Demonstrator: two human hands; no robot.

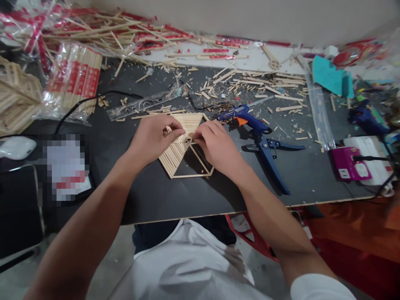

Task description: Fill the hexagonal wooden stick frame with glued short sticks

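A flat six-sided frame of wooden sticks (173,160) lies on the dark table in front of me. Rows of sticks fill its left and upper sections, while the lower right sections show bare table between the spokes. My left hand (151,135) rests over the left part, thumb and fingers pinched close to the centre. From the other side my right hand (218,146) reaches to the same spot with its fingertips pressed together. Whatever small thing lies between the fingers is hidden. A blue glue gun (240,114) lies just beyond my right hand, and blue-handled cutters (271,160) lie right of it.
Packed chopsticks (73,79) and a stick-built piece (18,96) stand at the left. A clear ruler (143,104) lies behind the frame. Stick offcuts (231,81) litter the back. A purple power adapter (350,163) sits at the right, with cables around it.
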